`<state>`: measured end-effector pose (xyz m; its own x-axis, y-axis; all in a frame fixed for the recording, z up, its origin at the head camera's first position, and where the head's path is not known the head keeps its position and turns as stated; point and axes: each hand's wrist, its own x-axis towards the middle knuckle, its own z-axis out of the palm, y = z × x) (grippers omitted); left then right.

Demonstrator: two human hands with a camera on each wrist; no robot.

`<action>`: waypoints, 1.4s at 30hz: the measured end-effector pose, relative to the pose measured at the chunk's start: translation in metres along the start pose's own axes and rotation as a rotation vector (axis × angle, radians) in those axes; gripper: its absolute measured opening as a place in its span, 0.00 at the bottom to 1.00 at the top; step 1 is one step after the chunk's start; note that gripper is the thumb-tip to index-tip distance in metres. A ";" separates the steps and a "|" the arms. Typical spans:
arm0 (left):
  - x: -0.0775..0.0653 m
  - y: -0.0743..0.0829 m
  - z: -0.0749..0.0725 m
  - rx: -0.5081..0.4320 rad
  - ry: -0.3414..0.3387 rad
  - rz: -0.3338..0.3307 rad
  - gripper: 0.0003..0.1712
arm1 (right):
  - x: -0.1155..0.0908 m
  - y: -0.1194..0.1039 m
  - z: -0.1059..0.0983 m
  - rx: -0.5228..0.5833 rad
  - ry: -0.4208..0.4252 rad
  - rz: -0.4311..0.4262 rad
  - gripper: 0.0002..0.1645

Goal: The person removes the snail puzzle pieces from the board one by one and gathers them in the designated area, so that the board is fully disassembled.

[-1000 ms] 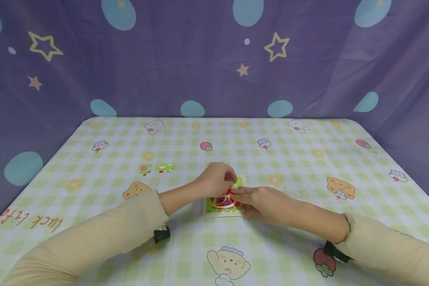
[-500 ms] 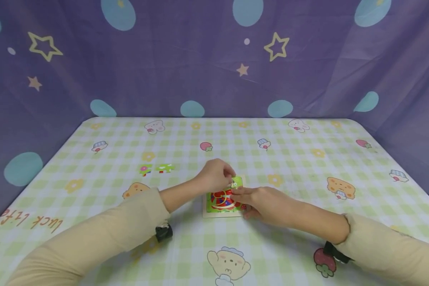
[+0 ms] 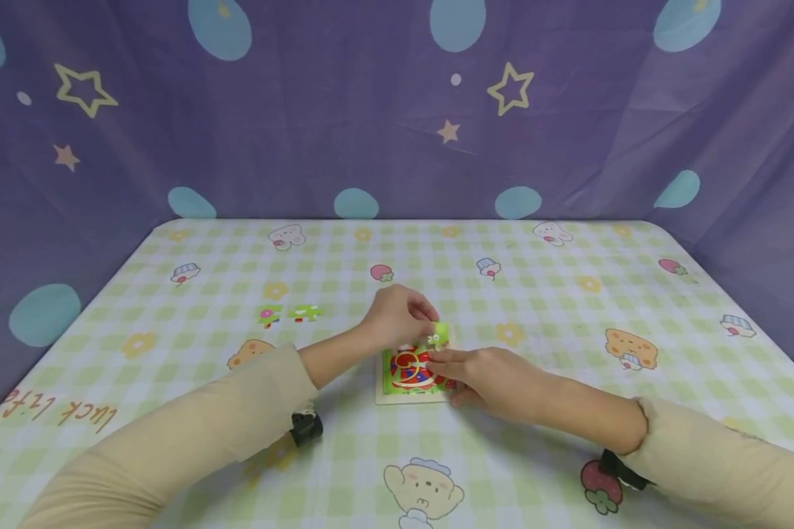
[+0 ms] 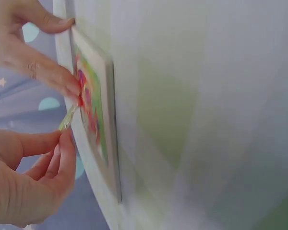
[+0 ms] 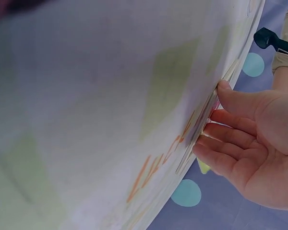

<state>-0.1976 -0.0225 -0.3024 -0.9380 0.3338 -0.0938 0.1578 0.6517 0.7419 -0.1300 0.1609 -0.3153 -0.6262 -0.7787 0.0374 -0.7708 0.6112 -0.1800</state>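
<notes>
A small square jigsaw puzzle in a pale wooden tray lies on the table, its picture red and blue with a green border. My left hand pinches a green puzzle piece between thumb and fingertips. In the left wrist view that piece is tilted, its tip by the puzzle's face. With fingers stretched out, my right hand rests on the puzzle from the right. Its thumb touches the tray's edge in the right wrist view, where the hand covers much of the tray.
Two loose green puzzle pieces lie to the left, one with a pink flower and one with white spots. A green-and-white checked cloth with cartoon prints covers the table. Behind it hangs a purple curtain.
My left hand has lifted slightly away from the puzzle, and the green piece pinched in it now shows more and stands tilted up. My right hand has stayed in place.
</notes>
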 end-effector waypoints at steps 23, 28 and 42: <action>0.006 -0.069 -0.081 0.260 0.117 -0.050 0.04 | 0.000 -0.001 0.000 0.020 -0.018 0.036 0.31; 0.006 -0.077 -0.088 0.335 0.120 -0.009 0.03 | 0.000 -0.001 0.000 0.021 -0.025 0.039 0.31; 0.005 -0.080 -0.087 0.343 0.085 -0.006 0.02 | 0.002 -0.001 -0.002 0.010 -0.032 0.034 0.31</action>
<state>-0.2420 -0.1318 -0.3041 -0.9592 0.2810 -0.0312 0.2333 0.8489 0.4743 -0.1303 0.1592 -0.3129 -0.6478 -0.7618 -0.0003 -0.7478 0.6360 -0.1904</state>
